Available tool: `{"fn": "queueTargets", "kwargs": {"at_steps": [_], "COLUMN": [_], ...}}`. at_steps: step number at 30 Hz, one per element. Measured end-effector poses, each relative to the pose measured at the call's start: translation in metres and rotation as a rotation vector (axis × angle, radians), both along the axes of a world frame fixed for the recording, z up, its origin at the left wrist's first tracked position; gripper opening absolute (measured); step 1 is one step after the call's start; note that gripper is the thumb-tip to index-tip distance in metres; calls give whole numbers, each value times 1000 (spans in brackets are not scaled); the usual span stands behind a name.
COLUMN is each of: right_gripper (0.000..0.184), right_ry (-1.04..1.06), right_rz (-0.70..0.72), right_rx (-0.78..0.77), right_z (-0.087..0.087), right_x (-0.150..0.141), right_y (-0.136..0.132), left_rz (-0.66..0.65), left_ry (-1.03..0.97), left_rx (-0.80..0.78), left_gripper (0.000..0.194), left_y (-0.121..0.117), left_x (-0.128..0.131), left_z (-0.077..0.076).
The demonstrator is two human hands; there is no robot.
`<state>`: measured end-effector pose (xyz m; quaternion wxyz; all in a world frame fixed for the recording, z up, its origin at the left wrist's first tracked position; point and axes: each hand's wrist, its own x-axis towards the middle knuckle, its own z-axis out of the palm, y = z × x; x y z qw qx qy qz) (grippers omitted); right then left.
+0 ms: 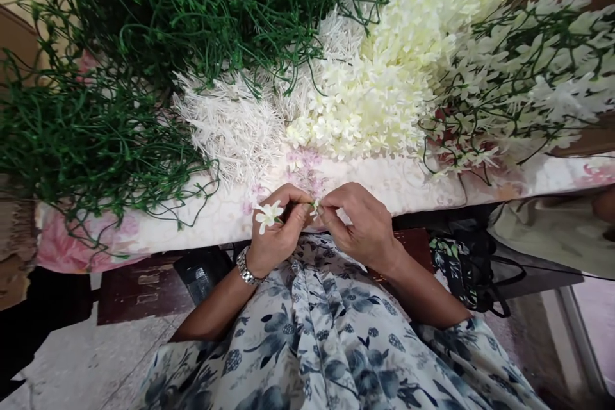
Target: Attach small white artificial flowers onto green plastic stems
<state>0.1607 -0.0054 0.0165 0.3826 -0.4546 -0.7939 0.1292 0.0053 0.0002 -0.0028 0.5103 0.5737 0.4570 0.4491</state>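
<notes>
My left hand [278, 230], with a metal watch at its wrist, is closed around a green artificial flower stem. A white artificial flower [269, 216] from that stem shows over the back of the hand near the thumb. Fingertips of my right hand [358, 224] pinch a small whitish piece at a stem tip [314, 206], close against the left thumb. Whether this piece is a petal part or a stamen is too small to tell. Both hands meet at the table's near edge, above my lap.
Green plastic stems [192, 19] are heaped at the back and left [96, 141]. White spiky pieces [235, 122] and cream blossoms [375, 102] lie in piles on the floral tablecloth [182, 230]. Assembled white flowers [523, 77] sit at right. A black bag [461, 269] is below the table.
</notes>
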Motion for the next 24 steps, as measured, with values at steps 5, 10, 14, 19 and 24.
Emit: {"fn": "queueTargets", "kwargs": {"at_steps": [5, 10, 14, 19, 24], "right_gripper": [11, 12, 13, 13, 10], "right_ry": [62, 57, -1, -38, 0], "right_rz": [36, 61, 83, 65, 50], "right_rx": [-105, -161, -154, -109, -110], "right_z": [3, 6, 4, -1, -3], "right_x": [3, 6, 8, 6, 1], "right_y": [1, 2, 3, 5, 7], "left_rz": [-1, -29, -42, -36, -21], "left_ry": [30, 95, 181, 213, 145], "left_rx": [23, 35, 61, 63, 11], "left_gripper": [9, 7, 7, 8, 10], "left_y": [-1, -1, -1, 0, 0], "left_x": [0, -1, -1, 1, 1], "left_z": [-2, -2, 2, 2, -2]}}
